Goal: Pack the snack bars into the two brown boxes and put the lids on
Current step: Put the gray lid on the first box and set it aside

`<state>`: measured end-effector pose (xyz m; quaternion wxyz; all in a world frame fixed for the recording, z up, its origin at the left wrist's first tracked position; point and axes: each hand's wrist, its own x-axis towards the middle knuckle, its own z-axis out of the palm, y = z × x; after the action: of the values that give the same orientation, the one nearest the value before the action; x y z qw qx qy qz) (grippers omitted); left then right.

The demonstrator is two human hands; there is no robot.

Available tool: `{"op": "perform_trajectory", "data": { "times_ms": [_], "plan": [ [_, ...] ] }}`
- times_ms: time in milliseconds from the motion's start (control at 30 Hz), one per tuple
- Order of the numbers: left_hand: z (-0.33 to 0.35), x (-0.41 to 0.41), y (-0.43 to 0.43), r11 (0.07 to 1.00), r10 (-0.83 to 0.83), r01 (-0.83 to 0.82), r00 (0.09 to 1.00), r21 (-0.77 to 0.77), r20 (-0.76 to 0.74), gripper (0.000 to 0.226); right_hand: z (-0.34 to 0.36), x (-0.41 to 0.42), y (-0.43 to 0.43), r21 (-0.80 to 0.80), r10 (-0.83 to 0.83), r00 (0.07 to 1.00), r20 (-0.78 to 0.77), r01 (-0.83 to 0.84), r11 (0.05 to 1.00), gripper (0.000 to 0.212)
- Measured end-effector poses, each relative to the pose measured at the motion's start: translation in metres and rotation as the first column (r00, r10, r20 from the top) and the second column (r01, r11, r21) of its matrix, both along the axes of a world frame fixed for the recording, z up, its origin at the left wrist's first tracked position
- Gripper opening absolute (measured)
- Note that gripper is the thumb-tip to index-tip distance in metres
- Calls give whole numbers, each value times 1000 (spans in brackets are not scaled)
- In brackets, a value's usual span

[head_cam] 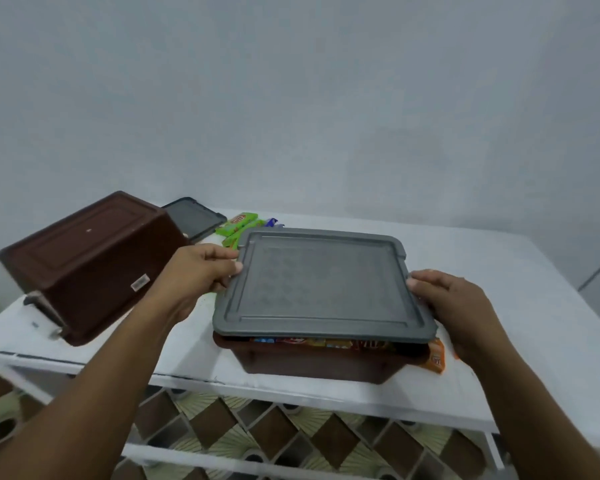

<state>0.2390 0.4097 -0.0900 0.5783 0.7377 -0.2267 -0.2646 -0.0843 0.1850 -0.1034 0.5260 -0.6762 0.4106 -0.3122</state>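
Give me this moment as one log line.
left hand: grips grey plastic lid, left edge | right hand: grips right edge | lid: over filled brown plastic box, unseated | second brown box: tipped over

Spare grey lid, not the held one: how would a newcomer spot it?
On the white table, find the tipped brown box at left. The spare grey lid lies flat just behind it, beside the green snack bars. Unlike the other lid, it sits over no box.
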Motion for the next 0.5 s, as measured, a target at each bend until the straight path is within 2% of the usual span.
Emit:
{"op": "perform_trajectory", "data": {
  "times_ms": [133, 300, 400, 500],
  "plan": [
    [-4, -7, -2, 999, 29, -28, 998, -23, 57, 20, -8, -2, 2, -112, 0, 998, -66, -7, 994, 13],
    [-11, -10, 7, 999, -26, 21, 988, 36, 153, 10, -19, -3, 6, -142, -46, 991, -126, 28, 989, 20],
    [-17, -11, 10, 1000, -11, 11, 994, -4, 104, 11, -26, -2, 5, 9, -70, 998, -2, 70, 997, 20],
    [-23, -18, 9, 995, 46, -52, 997, -84, -66, 21, -34, 0, 10, 205, -113, 989, 97, 91, 975, 39]
  ]
}}
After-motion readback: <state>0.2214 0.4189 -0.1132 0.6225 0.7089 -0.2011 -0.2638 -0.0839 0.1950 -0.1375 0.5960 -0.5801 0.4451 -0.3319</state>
